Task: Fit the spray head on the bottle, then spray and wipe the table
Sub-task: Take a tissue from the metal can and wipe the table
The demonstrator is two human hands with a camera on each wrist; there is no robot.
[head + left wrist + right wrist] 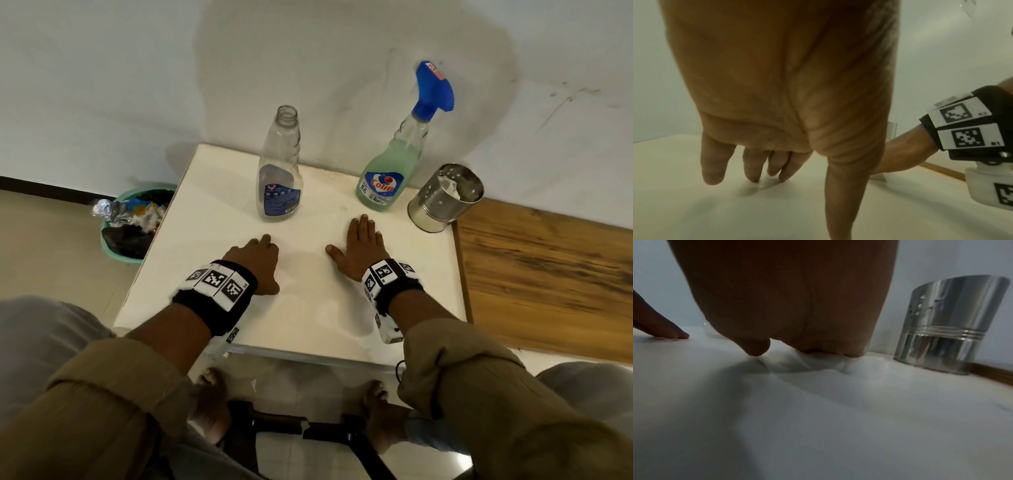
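A clear bottle (280,168) with no head and an open neck stands at the back left of the white table (308,308). To its right stands a bottle of green liquid (390,171) with a blue spray head (433,90) fitted on it. My left hand (255,263) lies on the table in front of the clear bottle, fingers straight, holding nothing. My right hand (363,245) lies flat in front of the green bottle, fingers spread. In the left wrist view the left fingertips (752,175) touch the table. In the right wrist view the right palm (787,305) presses down.
A perforated steel cup (445,197) (949,327) with white tissue (450,186) inside stands at the table's back right corner. A wooden surface (548,274) adjoins the right edge. A green bin of rubbish (133,222) sits on the floor at the left. A wall stands behind.
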